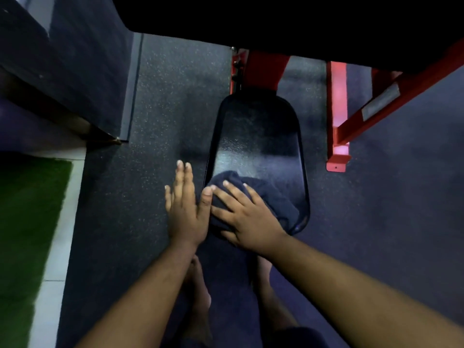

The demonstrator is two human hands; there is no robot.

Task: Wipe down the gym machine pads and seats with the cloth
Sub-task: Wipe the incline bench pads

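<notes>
A glossy black seat pad (256, 136) of a red-framed gym machine lies below me, its wide end toward me. A dark navy cloth (271, 197) is bunched on the near end of the pad. My right hand (247, 217) presses flat on the cloth with fingers spread. My left hand (185, 207) is flat with straight fingers just left of the pad, its thumb touching the cloth's edge. The near left corner of the pad is hidden under cloth and hands.
Red machine frame beams (337, 116) stand right of the pad, and a red post (263, 69) rises behind it. A dark padded block (75, 71) sits at the left. Green turf (27, 234) and a white strip border the speckled rubber floor (163, 96). My bare feet (198, 292) show below.
</notes>
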